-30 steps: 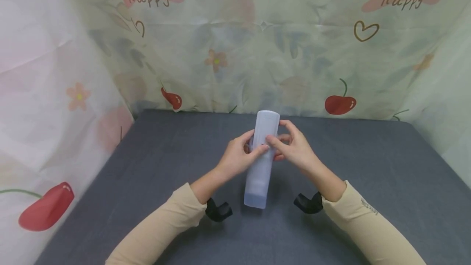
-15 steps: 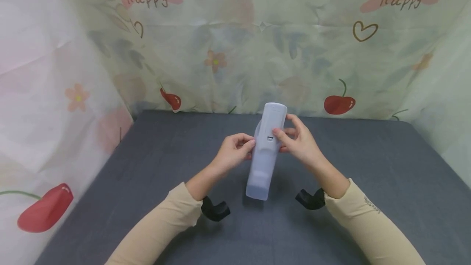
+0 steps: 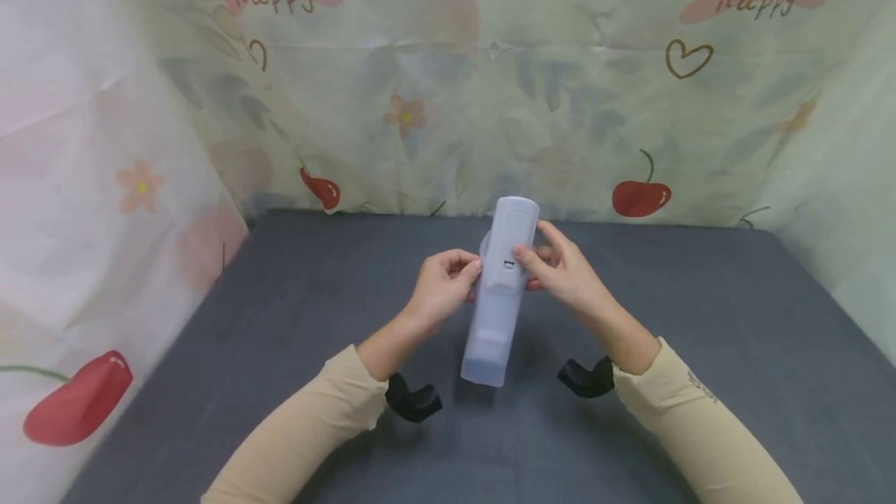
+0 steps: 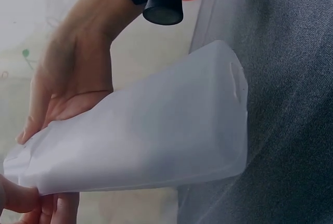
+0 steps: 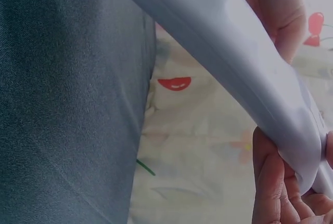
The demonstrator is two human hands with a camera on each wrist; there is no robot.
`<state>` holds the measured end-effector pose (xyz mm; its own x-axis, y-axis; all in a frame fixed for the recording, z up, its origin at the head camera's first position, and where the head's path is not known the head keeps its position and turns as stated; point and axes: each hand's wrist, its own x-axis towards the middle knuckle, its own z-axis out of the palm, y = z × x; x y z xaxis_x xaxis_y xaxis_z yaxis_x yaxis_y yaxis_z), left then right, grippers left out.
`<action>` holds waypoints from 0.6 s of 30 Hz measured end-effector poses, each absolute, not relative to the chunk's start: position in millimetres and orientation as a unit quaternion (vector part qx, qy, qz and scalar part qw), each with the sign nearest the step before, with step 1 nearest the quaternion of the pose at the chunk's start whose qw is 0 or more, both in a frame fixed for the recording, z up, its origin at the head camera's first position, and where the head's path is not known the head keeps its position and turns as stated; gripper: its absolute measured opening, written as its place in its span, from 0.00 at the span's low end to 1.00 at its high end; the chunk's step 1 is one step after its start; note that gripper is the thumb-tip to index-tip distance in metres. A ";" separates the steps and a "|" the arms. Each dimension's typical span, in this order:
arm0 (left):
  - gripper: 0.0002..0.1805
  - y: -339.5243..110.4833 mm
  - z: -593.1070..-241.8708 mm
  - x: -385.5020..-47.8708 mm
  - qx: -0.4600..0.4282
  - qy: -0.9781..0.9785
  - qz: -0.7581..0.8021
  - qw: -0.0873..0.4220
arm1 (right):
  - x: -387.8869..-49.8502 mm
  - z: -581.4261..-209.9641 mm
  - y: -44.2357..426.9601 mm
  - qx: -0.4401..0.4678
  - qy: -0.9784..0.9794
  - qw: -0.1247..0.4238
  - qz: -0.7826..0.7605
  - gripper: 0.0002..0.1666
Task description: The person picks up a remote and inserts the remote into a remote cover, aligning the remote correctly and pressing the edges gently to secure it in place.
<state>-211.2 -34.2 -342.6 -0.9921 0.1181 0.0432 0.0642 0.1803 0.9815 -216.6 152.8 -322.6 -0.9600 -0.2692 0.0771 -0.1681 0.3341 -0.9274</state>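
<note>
Steadily held between two hands, a long, pale plastic housing (image 3: pixel 493 309) slants over the middle of a dark grey table (image 3: pixel 315 294), its far end raised, its translucent near end pointing toward the wearer. The left hand (image 3: pixel 441 288) pinches the left edge between thumb and fingers; the right hand (image 3: pixel 565 271) grips the right side, thumb pressed to the upper face beside a small dark slot (image 3: pixel 509 264). The housing itself blocks the head camera's view of several fingertips behind it. Black curved wrist pieces, one at the left (image 3: pixel 414 403) and one at the right (image 3: pixel 586 378), jut inward below cuffed beige sleeves (image 3: pixel 308 411), flanking the housing's near end, well apart from it. Beyond the table's far edge hangs a pale printed cloth (image 3: pixel 476 146), bearing hearts, flowers, the word "happy" and a red cherry (image 3: pixel 640 198) at right; another cloth panel (image 3: pixel 84 271) lines the left side, a larger cherry (image 3: pixel 78 401) low on it.
</note>
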 end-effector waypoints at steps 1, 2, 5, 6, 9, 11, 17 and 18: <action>0.10 -34.2 -342.6 -211.1 0.058 0.767 0.638 0.019 | -217.1 -323.0 152.7 -0.135 0.816 0.047 -0.560 0.35; 0.10 -34.1 -342.6 -211.0 0.056 0.766 0.640 0.019 | -217.4 -323.4 152.4 -0.136 0.816 0.048 -0.559 0.35; 0.10 -33.9 -342.0 -211.5 0.052 0.763 0.644 0.015 | -217.8 -324.1 151.4 -0.137 0.817 0.050 -0.558 0.34; 0.10 -33.7 -341.4 -211.6 0.051 0.762 0.646 0.013 | -217.8 -324.1 151.0 -0.138 0.818 0.050 -0.557 0.34; 0.10 -33.6 -338.9 -211.6 0.048 0.759 0.650 0.008 | -217.7 -323.2 149.9 -0.139 0.817 0.051 -0.557 0.34; 0.10 -33.7 -337.7 -211.7 0.043 0.758 0.650 0.006 | -217.7 -322.5 149.1 -0.141 0.817 0.053 -0.556 0.34; 0.11 -36.5 -337.8 -215.0 0.043 0.759 0.649 0.039 | -218.1 -325.1 148.1 -0.133 0.817 0.053 -0.559 0.34; 0.12 -37.4 -337.5 -216.2 0.042 0.757 0.650 0.051 | -218.2 -325.9 148.0 -0.130 0.816 0.051 -0.561 0.34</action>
<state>-216.2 -37.4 -337.5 -0.9912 0.1303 -0.0235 -0.0035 0.1517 0.9884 -218.2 148.0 -325.9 -0.9610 -0.2696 0.0615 -0.1541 0.3374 -0.9286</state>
